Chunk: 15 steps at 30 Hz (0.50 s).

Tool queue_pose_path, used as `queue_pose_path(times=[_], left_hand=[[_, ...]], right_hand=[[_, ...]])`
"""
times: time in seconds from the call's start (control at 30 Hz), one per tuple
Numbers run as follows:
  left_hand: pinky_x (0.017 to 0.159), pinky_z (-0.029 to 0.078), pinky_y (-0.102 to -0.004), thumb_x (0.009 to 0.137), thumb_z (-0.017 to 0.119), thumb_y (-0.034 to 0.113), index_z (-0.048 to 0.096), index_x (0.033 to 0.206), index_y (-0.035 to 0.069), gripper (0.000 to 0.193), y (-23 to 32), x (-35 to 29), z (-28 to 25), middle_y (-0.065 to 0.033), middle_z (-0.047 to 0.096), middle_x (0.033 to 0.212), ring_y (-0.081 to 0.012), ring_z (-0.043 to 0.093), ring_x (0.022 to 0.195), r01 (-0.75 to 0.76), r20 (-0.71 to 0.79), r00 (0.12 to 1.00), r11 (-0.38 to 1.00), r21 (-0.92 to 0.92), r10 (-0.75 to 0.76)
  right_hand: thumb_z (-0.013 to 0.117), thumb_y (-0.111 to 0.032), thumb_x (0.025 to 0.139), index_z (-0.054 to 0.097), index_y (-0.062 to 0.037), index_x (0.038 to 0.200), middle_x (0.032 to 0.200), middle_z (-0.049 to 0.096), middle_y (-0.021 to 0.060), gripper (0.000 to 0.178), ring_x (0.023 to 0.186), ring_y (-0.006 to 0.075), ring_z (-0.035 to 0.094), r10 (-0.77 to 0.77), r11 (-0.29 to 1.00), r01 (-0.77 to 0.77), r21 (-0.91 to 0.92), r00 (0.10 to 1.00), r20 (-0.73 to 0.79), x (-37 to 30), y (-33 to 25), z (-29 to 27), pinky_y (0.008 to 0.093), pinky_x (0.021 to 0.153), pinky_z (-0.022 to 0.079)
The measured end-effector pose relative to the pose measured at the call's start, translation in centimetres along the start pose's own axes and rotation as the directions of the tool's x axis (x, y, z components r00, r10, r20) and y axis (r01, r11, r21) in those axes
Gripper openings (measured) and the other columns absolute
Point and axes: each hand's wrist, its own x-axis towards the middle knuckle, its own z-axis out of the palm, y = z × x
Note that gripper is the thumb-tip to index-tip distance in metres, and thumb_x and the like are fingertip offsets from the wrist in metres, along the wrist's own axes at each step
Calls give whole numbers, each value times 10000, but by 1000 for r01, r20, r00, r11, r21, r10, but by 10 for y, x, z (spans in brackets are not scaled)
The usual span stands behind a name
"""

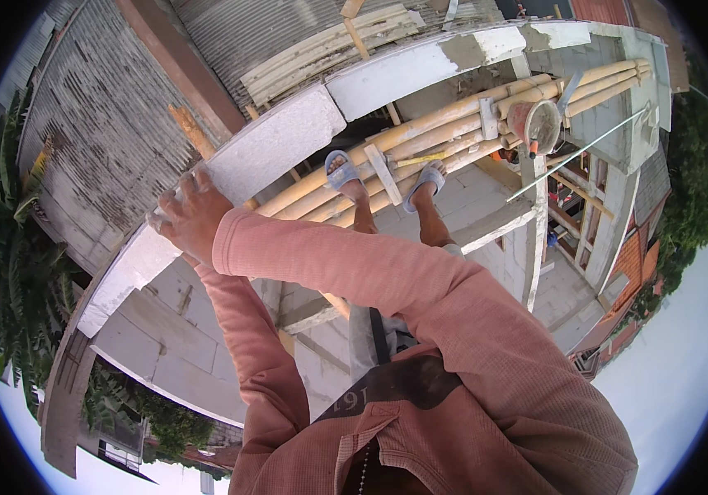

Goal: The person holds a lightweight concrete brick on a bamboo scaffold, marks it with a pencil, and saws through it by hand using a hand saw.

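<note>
Gripping pale grey rough concrete wall-top [275,140] w/ my right hand [193,216], fingers curled closed; left hand hidden, can't tell; stiff, gritty, firm hold at edge.

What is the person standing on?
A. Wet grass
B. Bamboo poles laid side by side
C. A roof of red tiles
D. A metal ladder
B: both sandals rest on the bamboo poles that run along the white block wall, where a hand rests.

Head cam, looks steeply down, close over wall [288,132].
</note>
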Motion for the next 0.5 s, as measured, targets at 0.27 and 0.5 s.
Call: queue_pose_path(times=[0.27,0.5], left_hand=[[1231,319,-520,967,424,757,224,1619,106,943,50,-21,-12,-164,308,1641,-341,329,1498,18,-107,994,999,-47,-23],[1192,306,-573,951,446,780,318,1594,58,975,89,-51,-44,-258,227,1640,-411,284,1496,-252,-151,657,404,879,739]], right_hand=[[483,-346,1057,324,-321,1617,1668,317,104,582,1545,358,272,-61,998,63,-29,996,64,-27,45,-20,646,1260,90],[849,-335,787,356,-329,1596,1554,466,138,947,1522,367,315,18,968,-61,-243,984,-174,-104,158,-41,612,1265,145]])
